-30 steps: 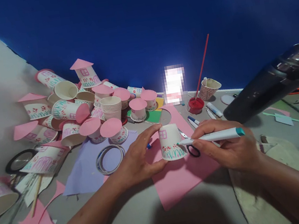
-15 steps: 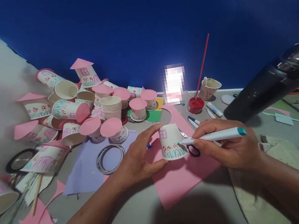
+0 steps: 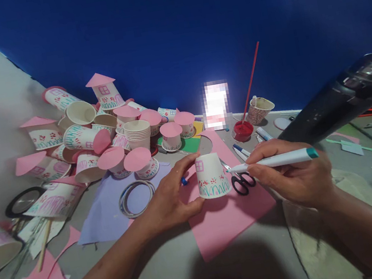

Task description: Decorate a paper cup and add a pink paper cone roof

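Observation:
An upside-down white paper cup (image 3: 212, 175) is held in my left hand (image 3: 172, 196), thumb near its rim and fingers at its base. The cup bears a purple window, red flowers and green grass strokes. My right hand (image 3: 293, 174) grips a white marker pen (image 3: 282, 159) with a teal end. The pen's tip points at the cup and stands a little apart from its right side. Beneath the cup lies a sheet of pink paper (image 3: 223, 233), with black-handled scissors (image 3: 244, 182) on it, between the two hands.
Decorated cups with pink paper roofs (image 3: 102, 91) are heaped at the left, around a stack of plain cups (image 3: 138, 135). Tape rolls (image 3: 121, 202) rest on purple paper (image 3: 94, 221). Behind stand a red paint pot (image 3: 242, 131), a glowing screen (image 3: 215, 106) and, rightward, a dark bottle (image 3: 336, 100).
My right hand has drawn the marker back to the right, its tip leaving the cup. The scissors' handles now show more fully. My left hand and the cup shifted slightly left.

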`<action>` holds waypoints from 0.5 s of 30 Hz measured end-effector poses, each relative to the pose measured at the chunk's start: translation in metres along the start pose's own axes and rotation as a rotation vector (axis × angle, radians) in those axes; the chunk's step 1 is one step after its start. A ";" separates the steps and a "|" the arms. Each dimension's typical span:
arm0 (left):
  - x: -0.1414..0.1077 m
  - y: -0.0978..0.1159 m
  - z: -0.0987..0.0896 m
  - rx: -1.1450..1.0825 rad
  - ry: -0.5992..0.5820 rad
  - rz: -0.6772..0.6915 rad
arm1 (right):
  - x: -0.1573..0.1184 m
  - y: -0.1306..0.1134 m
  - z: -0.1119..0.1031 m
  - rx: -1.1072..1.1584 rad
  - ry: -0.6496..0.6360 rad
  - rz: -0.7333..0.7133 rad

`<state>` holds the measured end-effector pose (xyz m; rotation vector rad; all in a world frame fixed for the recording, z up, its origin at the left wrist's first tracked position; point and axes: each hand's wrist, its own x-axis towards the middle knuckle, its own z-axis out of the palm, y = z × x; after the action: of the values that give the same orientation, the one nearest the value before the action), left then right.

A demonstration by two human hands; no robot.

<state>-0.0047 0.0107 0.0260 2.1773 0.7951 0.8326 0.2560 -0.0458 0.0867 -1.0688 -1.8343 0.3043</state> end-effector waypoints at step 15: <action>0.000 0.002 0.002 -0.133 0.004 -0.005 | 0.000 -0.004 0.004 0.082 -0.041 0.021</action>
<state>-0.0026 0.0089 0.0258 2.0568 0.7261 0.8631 0.2503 -0.0468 0.0867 -1.0324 -1.8324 0.4131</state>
